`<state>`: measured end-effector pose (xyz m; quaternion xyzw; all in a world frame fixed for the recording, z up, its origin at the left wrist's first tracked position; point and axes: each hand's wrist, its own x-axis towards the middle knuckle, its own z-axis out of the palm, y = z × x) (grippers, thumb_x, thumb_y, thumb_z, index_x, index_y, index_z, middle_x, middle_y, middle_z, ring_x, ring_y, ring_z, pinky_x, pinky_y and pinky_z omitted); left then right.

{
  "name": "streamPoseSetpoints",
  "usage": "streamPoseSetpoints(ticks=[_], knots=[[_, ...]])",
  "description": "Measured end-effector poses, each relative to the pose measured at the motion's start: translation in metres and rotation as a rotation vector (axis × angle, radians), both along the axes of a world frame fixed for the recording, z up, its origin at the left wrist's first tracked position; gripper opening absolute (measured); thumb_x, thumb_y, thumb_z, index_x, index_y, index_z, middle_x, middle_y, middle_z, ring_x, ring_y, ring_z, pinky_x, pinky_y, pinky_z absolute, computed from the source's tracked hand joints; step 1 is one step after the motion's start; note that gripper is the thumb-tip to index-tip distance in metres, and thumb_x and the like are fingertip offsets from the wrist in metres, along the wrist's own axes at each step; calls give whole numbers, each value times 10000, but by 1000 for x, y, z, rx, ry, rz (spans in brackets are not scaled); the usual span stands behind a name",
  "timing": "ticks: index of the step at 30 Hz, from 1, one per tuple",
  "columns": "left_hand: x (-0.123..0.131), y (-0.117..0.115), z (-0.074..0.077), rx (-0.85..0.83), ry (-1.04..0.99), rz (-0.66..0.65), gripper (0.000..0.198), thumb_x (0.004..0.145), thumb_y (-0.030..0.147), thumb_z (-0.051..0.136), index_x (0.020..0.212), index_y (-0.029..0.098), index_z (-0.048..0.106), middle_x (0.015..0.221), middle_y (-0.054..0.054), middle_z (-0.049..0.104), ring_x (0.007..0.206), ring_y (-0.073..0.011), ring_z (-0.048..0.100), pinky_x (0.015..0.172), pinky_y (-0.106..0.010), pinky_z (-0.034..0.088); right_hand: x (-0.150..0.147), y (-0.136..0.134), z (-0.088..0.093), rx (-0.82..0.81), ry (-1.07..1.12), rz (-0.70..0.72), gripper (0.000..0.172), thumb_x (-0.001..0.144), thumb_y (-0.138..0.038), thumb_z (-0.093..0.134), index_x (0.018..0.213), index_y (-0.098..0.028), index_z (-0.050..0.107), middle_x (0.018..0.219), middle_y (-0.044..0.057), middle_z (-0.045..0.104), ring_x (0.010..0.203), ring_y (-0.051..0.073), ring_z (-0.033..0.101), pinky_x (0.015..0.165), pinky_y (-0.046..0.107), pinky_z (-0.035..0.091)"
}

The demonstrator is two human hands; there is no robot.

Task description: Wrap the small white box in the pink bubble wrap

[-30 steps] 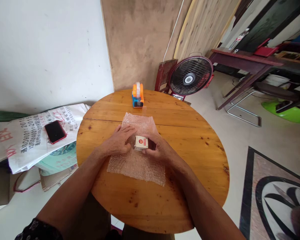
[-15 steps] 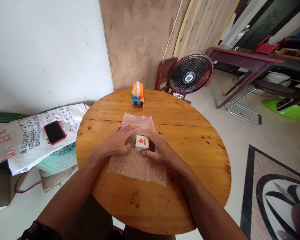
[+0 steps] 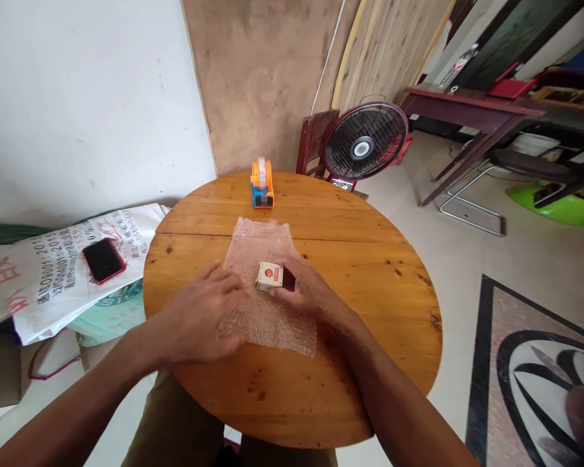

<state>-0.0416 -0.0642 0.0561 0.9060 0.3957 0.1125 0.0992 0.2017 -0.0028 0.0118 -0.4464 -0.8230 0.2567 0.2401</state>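
Small box (image 3: 269,275), white with a red mark on top, sits on a bubble wrap (image 3: 257,250) sheet near the middle of the round wooden counter (image 3: 370,272). Right hand (image 3: 307,295) grips the box on its right side. Left hand (image 3: 204,318) is open, fingers loosely spread, over the sheet's near left part; contact cannot be confirmed. Orange tape dispenser (image 3: 262,183) stands at the far edge. Off the counter: a phone (image 3: 103,259) on a printed sack (image 3: 53,272) to the left, a fan (image 3: 365,141) beyond.
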Motion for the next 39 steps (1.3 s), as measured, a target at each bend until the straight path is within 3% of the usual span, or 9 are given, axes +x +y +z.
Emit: streamPoseSetpoints(ticks=[4,8,13,17,22,27,31,34,39], knots=[[2,-28,-19,50,-7,-14,304,736,297,721,1018,205,659,1108,-72,656,1148,-289,570,1192,-563,221,-1,-2,3,-41,-14,-5,360,773,-261,695,1118,-189,624,1018,68,694,906,221,594,776,325,433],[10,-24,-35,144,26,-25,120,787,206,656,907,199,659,975,-45,659,1044,-259,594,1149,-548,303,-2,-1,4,-16,-11,-10,353,761,-253,702,1100,-197,620,1049,70,682,915,221,586,804,338,433],[17,-15,-40,348,0,-114,131,856,131,558,746,177,613,914,-54,672,983,-243,604,1085,-507,393,-1,-1,3,0,0,6,328,751,-247,705,1068,-210,628,1061,64,678,956,234,591,860,365,445],[21,-10,-34,386,-114,-75,184,883,102,503,770,174,628,903,-56,712,883,-201,637,1035,-441,444,1,-6,7,-57,49,19,490,777,-291,704,1249,-221,592,1227,84,665,1091,267,595,963,414,447],[29,14,-14,290,-178,141,204,842,132,476,739,188,643,759,-54,719,732,-203,655,851,-383,506,11,-2,13,-289,274,33,503,954,-508,491,1376,-238,540,1370,99,609,1224,268,578,1020,441,454],[47,45,2,48,-32,429,198,822,245,506,752,192,683,729,-80,712,709,-253,649,630,-333,417,25,5,19,-477,500,52,613,888,-699,491,1269,-233,609,1285,100,660,1191,268,603,1011,438,460],[57,57,-2,-49,-67,485,201,824,271,512,750,194,683,786,-82,727,733,-245,636,610,-312,356,23,2,22,-454,376,-58,522,716,-545,764,1110,-222,654,1008,42,700,921,219,641,803,346,503],[55,59,-10,-122,-188,520,178,802,265,514,731,196,662,692,-44,681,647,-195,586,588,-286,340,15,2,16,-413,418,-120,287,761,-444,700,899,-198,643,768,-6,634,680,146,562,627,270,446],[45,60,-20,-278,-423,459,174,754,358,601,784,195,653,683,1,650,596,-148,528,569,-256,368,8,5,7,-317,454,-197,178,768,-368,655,738,-196,621,709,-2,616,640,134,526,609,256,418]])
